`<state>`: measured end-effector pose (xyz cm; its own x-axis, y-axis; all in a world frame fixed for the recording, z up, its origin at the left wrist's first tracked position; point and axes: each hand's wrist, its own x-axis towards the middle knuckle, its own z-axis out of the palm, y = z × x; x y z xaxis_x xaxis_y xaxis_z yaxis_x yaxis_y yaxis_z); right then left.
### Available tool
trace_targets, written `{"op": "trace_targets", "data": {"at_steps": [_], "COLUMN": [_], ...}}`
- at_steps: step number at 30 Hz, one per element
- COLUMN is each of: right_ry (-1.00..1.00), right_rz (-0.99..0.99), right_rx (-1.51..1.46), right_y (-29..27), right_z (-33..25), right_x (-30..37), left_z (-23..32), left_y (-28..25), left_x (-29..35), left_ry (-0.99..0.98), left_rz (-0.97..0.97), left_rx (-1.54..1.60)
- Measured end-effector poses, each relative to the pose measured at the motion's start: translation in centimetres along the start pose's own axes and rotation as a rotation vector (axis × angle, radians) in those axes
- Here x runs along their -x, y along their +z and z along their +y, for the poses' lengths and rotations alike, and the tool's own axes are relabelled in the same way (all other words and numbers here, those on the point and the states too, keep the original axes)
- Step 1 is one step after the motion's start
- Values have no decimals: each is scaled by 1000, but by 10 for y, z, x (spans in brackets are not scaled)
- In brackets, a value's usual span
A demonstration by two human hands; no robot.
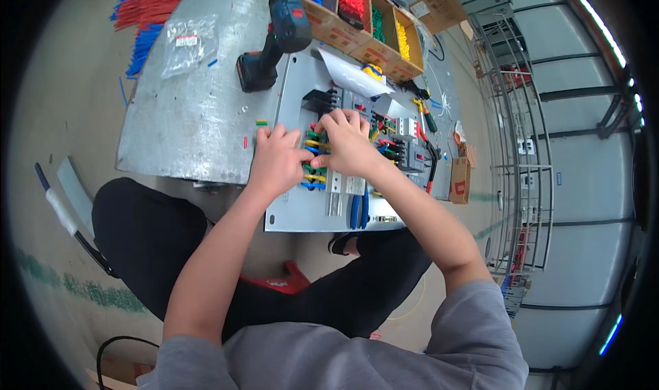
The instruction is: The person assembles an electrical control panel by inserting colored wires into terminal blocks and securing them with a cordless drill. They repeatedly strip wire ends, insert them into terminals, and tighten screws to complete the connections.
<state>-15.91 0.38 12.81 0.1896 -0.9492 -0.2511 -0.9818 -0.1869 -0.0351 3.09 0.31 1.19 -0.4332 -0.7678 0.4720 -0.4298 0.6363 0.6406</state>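
Under and between the two hands, a row of short blue, green and yellow wires (314, 178) stuck out over a pale metal panel (292, 215), which lay flat on the counter (171, 132). The left hand (276, 158) came in at the wires' left side with its fingers bent and its thumb toward the right hand (349, 143). The right hand arched over the row from the other side, fingers curled down and thumb pointing left. The thumbs nearly met, probably so that one hand could steady a wire while the other guided it; whether either pinched one could not be told, as the fingers hid the contact.

Right of the right hand, a dark grey breaker (415, 156) sat on the same panel. Nearer the body than that hand, blue-handled pliers (355, 211) lay handles toward the person, presumably for an easy pick-up. Beyond the left hand, a cordless drill (285, 29) lay on its side, likely set there to leave room for both arms. Beyond the right hand, a cardboard box (326, 23) kept small blue, red, green and yellow pieces in separate compartments, apparently to sort them by colour.
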Motion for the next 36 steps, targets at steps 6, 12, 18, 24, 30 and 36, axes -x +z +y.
{"op": "trace_targets", "data": {"at_steps": [6, 12, 18, 24, 30, 36], "right_ry": [12, -40, -77, -67, -86, -75], "right_rz": [38, -24, -93, -97, -61, -24], "right_rx": [52, 66, 37, 25, 15, 35], "right_y": [-8, -6, -3, 1, 8, 11], "right_z": [-7, -4, 2, -2, -3, 0], "right_x": [-16, -26, -32, -33, -25, -26], "left_z": [-2, -1, 0, 2, 4, 4], "left_y": [4, 7, 8, 6, 7, 6], "left_x": [1, 0, -1, 0, 2, -1], "left_ry": [-31, -74, -117, -187, -191, -175], "left_rz": [47, 49, 28, -56, 32, -16], "left_rx": [3, 26, 9, 3, 32, 16]}}
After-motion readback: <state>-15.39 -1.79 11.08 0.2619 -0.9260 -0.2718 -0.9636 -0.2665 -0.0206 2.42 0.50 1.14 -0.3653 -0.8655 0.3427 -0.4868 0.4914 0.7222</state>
